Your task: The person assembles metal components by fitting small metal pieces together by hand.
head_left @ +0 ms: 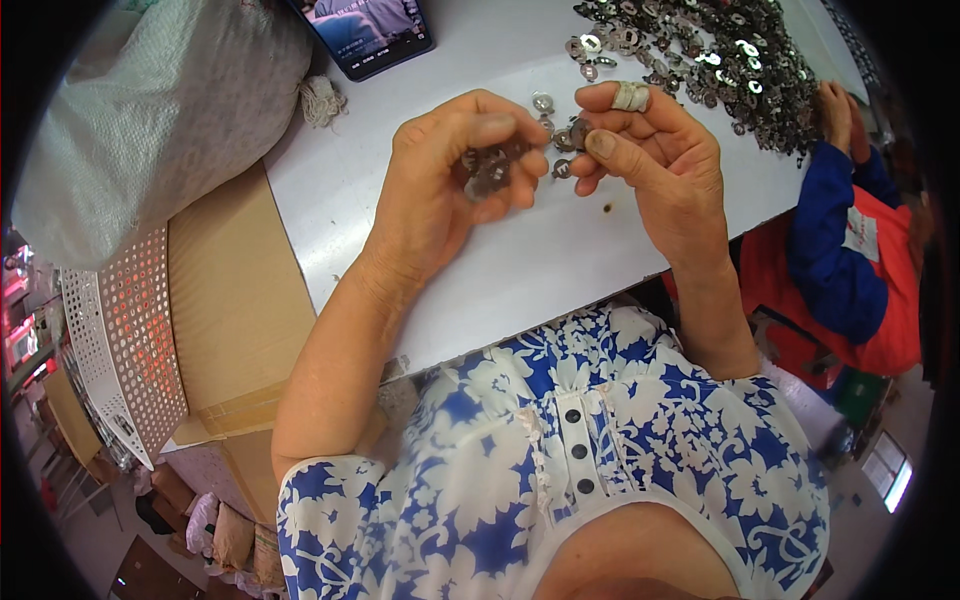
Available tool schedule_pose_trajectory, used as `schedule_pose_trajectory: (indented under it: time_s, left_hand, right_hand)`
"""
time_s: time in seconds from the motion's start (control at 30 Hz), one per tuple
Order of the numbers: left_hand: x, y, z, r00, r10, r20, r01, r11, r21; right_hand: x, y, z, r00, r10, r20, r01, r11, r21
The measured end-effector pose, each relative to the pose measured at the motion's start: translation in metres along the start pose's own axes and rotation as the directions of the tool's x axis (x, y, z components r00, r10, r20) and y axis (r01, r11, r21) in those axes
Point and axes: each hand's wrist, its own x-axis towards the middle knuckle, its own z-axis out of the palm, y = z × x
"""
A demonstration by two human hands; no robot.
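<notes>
My left hand (450, 165) is half curled above the white table, with several small round metal pieces (490, 172) cupped in its fingers; they are slightly blurred. Between the thumb and index finger of my right hand (665, 160) is pinched one dark round metal piece (580, 134). Pale tape (630, 96) is wrapped round that index finger. A few loose metal pieces (543, 103) lie on the tabletop between my two hands. Beyond my right hand spreads a large heap of the same slotted metal pieces (720, 70).
A phone (370, 40) with a lit screen stands at the back, by a bundle of string (321, 101). Left are a white woven sack (170, 120), cardboard (235, 290) and a perforated white basket (130, 335). At right, a co-worker's blue sleeve (835, 240) and hands (840, 115) reach the heap.
</notes>
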Motion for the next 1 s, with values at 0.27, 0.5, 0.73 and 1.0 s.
schedule_pose_trajectory:
  time_s: [0.27, 0.5, 0.73, 1.0]
  left_hand:
    - [0.002, -0.011, 0.009, 0.967, 0.246, -0.058, -0.211, 0.911, 0.354]
    - [0.003, -0.001, -0.006, 0.998, 0.006, -0.057, -0.003, 0.998, 0.062]
    - [0.007, 0.000, -0.018, 0.982, -0.031, 0.184, 0.109, 0.895, -0.432]
    - [0.007, 0.002, -0.020, 0.966, -0.002, 0.260, 0.163, 0.781, -0.603]
  right_hand:
    - [-0.001, 0.004, 0.013, 0.991, -0.131, 0.016, 0.131, 0.969, -0.208]
    - [0.017, 0.000, 0.006, 0.961, -0.237, 0.143, 0.277, 0.806, -0.524]
    - [0.043, 0.023, -0.010, 0.833, -0.367, 0.414, 0.522, 0.272, -0.808]
    - [0.028, 0.009, 0.003, 0.959, -0.245, 0.138, 0.281, 0.812, -0.511]
